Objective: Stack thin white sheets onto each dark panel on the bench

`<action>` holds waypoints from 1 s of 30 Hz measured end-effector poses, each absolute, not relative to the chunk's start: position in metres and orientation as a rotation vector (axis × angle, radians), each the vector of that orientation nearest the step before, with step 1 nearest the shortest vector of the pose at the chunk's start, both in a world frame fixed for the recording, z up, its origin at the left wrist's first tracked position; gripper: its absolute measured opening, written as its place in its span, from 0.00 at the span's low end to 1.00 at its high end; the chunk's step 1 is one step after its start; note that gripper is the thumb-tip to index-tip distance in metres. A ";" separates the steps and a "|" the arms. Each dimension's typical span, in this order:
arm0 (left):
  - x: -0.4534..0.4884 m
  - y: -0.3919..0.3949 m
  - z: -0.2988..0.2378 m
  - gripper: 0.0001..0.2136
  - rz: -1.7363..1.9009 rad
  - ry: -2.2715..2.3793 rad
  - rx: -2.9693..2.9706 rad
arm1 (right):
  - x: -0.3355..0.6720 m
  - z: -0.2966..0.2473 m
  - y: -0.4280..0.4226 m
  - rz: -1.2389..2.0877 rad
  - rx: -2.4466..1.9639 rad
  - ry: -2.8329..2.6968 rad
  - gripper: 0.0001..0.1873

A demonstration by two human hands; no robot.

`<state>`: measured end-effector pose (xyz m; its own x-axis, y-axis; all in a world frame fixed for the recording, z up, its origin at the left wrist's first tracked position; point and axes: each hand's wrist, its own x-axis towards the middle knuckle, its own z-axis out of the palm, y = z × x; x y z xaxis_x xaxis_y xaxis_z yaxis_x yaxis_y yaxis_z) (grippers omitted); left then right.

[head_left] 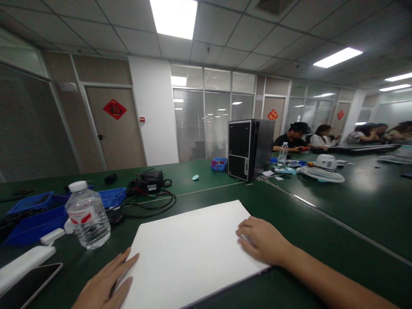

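One white pad (189,253) is lying between both hands on the green worktop (309,240), well in from the worktop's far edge, its long axis seemingly running left to right, its far side slanting away rightward. The left hand (103,281) is resting palm-down, fingers and thumb apart, along the left side; the right hand (265,240) is bending its fingers over the right side, whether gripping I cannot tell.

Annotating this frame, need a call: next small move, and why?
Probably slide the right hand inward across the white sheet while the left hand steadies its left edge: the hands rest at opposite sides, and the surface between them is uncovered.
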<state>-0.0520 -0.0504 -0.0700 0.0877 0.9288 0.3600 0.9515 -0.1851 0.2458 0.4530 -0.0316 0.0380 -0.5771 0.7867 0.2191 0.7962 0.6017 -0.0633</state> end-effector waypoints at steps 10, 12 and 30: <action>-0.053 -0.051 -0.055 0.29 -0.696 -2.197 -2.164 | 0.505 0.021 0.001 -0.007 -1.760 -2.114 0.26; -0.056 -0.051 -0.055 0.28 -0.673 -2.198 -2.155 | 0.513 0.017 0.004 0.038 -1.797 -2.052 0.27; -0.064 -0.051 -0.058 0.24 -0.811 -2.189 -2.188 | 0.521 0.006 0.026 0.934 -1.168 -1.361 0.28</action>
